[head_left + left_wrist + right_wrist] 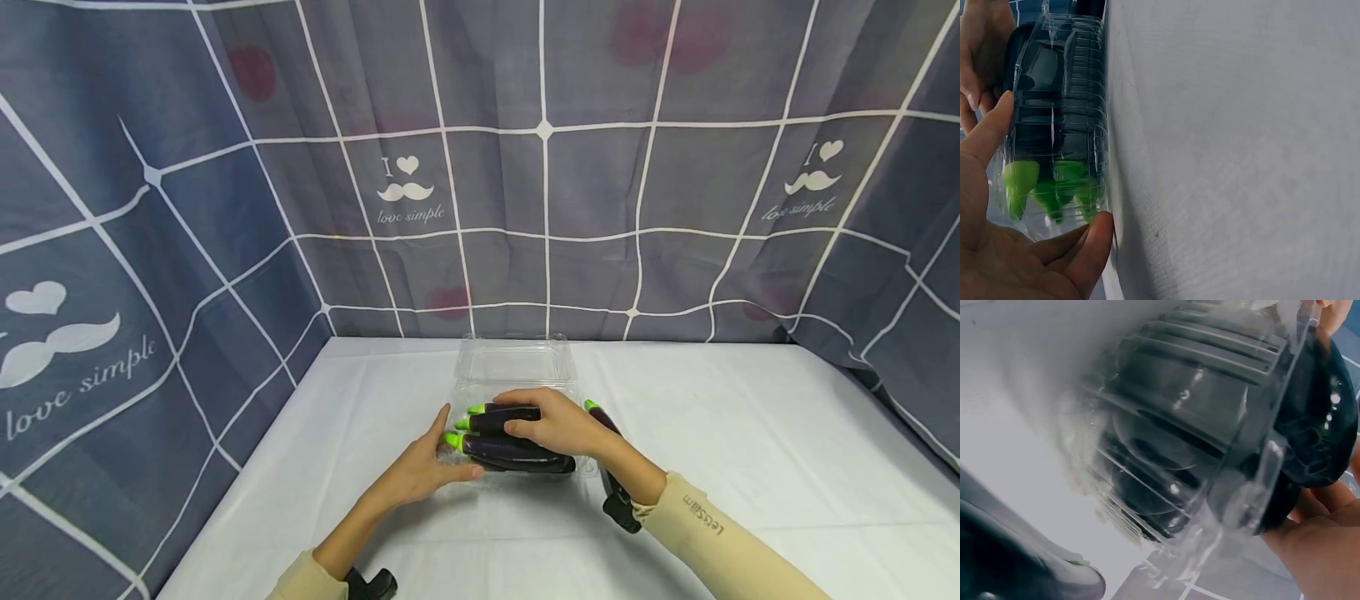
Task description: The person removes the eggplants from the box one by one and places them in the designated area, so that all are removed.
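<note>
A clear plastic box [585, 468] sits on the white table with several dark eggplants [513, 452] in it, their green stems [1021, 181] towards the left. My right hand [551, 421] reaches over the box and grips an eggplant [495, 423] between thumb and fingers. At the left end of the box, my left hand [420, 471] is spread with thumb and fingers fairly straight, touching its corner. In the right wrist view, one eggplant [1319, 412] sticks up above the box's rim. Another eggplant [600, 414] lies on the table, partly hidden under my right forearm.
The box's hinged lid [517, 360] lies folded back behind it. A grey-blue checked curtain [495, 183] walls in the back and sides of the white table [750, 433]. Black wrist cameras [621, 512] hang below both forearms.
</note>
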A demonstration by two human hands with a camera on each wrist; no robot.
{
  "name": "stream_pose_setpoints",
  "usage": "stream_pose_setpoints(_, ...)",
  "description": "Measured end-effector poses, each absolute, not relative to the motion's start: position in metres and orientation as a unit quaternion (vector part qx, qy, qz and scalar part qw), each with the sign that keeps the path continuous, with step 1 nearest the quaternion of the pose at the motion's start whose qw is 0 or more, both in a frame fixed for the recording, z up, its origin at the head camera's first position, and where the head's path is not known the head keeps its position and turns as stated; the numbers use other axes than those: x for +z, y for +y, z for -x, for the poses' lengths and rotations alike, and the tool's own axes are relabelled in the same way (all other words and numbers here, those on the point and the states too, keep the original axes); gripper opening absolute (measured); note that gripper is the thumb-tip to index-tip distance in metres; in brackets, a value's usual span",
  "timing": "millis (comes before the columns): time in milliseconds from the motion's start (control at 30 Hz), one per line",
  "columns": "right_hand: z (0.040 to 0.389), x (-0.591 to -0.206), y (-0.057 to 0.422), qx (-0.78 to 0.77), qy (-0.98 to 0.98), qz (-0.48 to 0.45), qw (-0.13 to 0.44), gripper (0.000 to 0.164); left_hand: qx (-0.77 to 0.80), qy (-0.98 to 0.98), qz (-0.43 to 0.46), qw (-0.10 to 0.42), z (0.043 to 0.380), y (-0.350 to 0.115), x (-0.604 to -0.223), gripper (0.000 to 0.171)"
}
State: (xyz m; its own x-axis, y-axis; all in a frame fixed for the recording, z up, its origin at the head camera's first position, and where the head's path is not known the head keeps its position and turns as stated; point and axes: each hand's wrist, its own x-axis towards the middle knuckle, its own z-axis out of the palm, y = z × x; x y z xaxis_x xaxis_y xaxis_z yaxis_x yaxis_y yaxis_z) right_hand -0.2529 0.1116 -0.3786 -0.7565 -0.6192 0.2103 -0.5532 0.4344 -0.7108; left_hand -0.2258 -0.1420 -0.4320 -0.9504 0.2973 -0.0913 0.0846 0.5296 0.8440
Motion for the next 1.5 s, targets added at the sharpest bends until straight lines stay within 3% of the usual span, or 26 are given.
stream_pose_setpoints(1500,0.263,-0.396,0.116,-0.392,0.852,0.348,-0.003,0.034,0.464,0.872,-0.106,0.115,0.227,-0.141,-0.432,0.12)
